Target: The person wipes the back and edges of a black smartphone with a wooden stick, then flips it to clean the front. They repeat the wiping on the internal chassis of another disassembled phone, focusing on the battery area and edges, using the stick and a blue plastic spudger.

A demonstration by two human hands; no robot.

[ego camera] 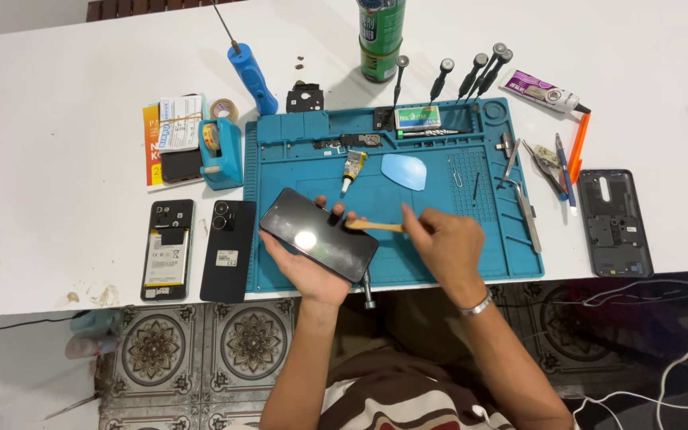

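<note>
Left hand point(312, 267) cradles a black phone point(318, 235) from beneath, screen up, over the near edge of the blue mat point(439, 239); right hand point(447, 247) pinches a thin wooden stick point(376, 226), tip at the phone's right edge; wrist bent inward; likely risk: a slip of the stick scratches the glass, or the tilted phone slides from the palm.

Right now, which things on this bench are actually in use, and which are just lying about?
In use:
black phone, held in left hand
tan pry stick, held in right hand
blue repair mat

Lying about:
opened phone with battery
black back cover
grey phone frame
green spray can
tape dispenser
</note>
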